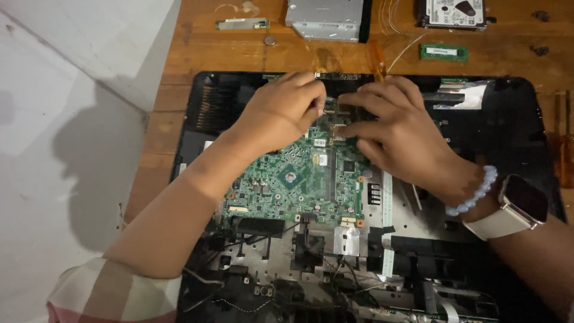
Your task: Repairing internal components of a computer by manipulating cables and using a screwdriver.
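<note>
Head view: both hands (pixel 287 113) (pixel 394 131) pinch at the green circuit board's (pixel 293 185) top edge.

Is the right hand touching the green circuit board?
Touching. The head view shows the right hand lying flat on the top edge of the green circuit board, its fingertips pressed on it beside the left hand.

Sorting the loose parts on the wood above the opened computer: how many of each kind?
Optical drive: 1
Hard drive: 1
Memory stick: 1
Small circuit strip: 1
Coin cell: 1
Total: 5
</note>
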